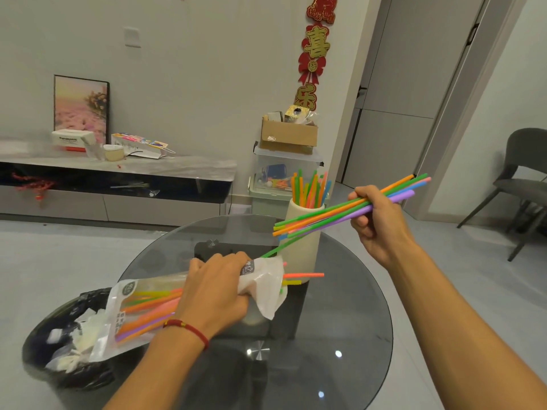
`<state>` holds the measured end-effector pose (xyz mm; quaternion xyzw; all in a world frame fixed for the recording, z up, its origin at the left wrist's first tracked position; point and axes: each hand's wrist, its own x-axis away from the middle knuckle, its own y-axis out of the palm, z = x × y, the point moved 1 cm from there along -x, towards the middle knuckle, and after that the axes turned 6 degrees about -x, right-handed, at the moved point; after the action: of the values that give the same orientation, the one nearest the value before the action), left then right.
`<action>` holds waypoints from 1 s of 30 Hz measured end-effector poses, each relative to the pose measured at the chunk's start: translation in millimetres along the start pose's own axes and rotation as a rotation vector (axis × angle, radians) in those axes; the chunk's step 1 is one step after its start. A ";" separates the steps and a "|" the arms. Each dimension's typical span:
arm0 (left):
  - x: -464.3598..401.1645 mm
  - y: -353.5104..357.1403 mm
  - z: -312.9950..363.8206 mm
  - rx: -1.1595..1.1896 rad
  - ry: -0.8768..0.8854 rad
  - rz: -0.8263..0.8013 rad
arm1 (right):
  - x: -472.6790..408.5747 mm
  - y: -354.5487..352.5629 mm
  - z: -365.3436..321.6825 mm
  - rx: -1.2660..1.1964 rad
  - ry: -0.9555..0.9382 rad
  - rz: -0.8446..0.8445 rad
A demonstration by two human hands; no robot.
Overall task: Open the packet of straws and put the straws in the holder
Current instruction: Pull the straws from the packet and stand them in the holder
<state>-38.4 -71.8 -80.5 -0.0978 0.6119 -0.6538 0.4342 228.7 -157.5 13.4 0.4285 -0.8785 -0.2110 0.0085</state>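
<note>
My left hand (pixel 217 291) grips a clear plastic packet of straws (pixel 139 309) near its torn open end, holding it above the table's left side. Coloured straws remain inside, and a few ends stick out of the opening to the right. My right hand (pixel 374 220) holds a bundle of coloured straws (pixel 334 213) level, in front of a cream cylindrical holder (pixel 305 247). The holder stands upright at the far side of the round glass table (pixel 355 321) with several straws (pixel 309 187) standing in it.
A black-lined waste bin (pixel 59 350) with crumpled paper sits on the floor at the left, under the packet. A dark base shows through the glass top. A grey chair (pixel 521 184) stands at the right. A low cabinet and stacked boxes line the far wall.
</note>
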 end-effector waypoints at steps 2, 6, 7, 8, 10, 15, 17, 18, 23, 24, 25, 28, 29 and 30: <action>-1.8 -0.3 0.6 -0.020 0.015 0.037 | 0.9 4.2 1.9 0.036 -0.012 -0.016; -6.0 2.0 6.8 -0.012 0.013 0.098 | 6.0 14.5 14.5 0.059 0.006 -0.050; -7.4 2.8 9.8 -0.004 0.025 0.107 | 7.6 17.3 18.2 0.066 0.008 -0.066; -8.3 3.4 12.5 0.005 0.036 0.113 | 8.6 19.2 21.4 0.073 0.002 -0.077; -11.5 2.4 16.1 0.036 0.044 0.127 | 7.6 20.5 18.8 0.085 -0.050 -0.067; -24.1 -6.1 11.9 0.054 0.030 0.142 | -9.4 10.1 -29.0 0.101 -0.297 0.119; -28.1 -7.0 12.2 0.042 0.027 0.132 | -18.7 7.0 -43.9 0.184 -0.372 0.199; -31.3 -7.8 13.7 0.045 0.027 0.135 | -23.8 6.0 -50.4 0.229 -0.396 0.226; -44.6 -13.7 19.2 0.063 0.017 0.183 | -44.4 7.7 -57.9 0.381 -0.423 0.258; -48.6 -16.5 20.6 0.070 0.011 0.186 | -48.7 9.4 -57.0 0.410 -0.418 0.259; -52.9 -19.5 22.4 0.075 0.007 0.186 | -52.6 12.2 -55.9 0.438 -0.408 0.255; -64.7 -27.9 27.8 0.087 -0.001 0.184 | -63.3 23.8 -53.4 0.546 -0.390 0.224; -67.6 -29.8 29.2 0.094 -0.003 0.181 | -65.9 28.4 -53.0 0.579 -0.392 0.207; -70.0 -31.2 30.2 0.101 -0.005 0.179 | -67.4 33.4 -52.5 0.615 -0.397 0.189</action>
<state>9.8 -49.2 -17.6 -0.0223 0.5834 -0.6422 0.4968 256.7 -107.4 85.1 0.2786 -0.9211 -0.0147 -0.2716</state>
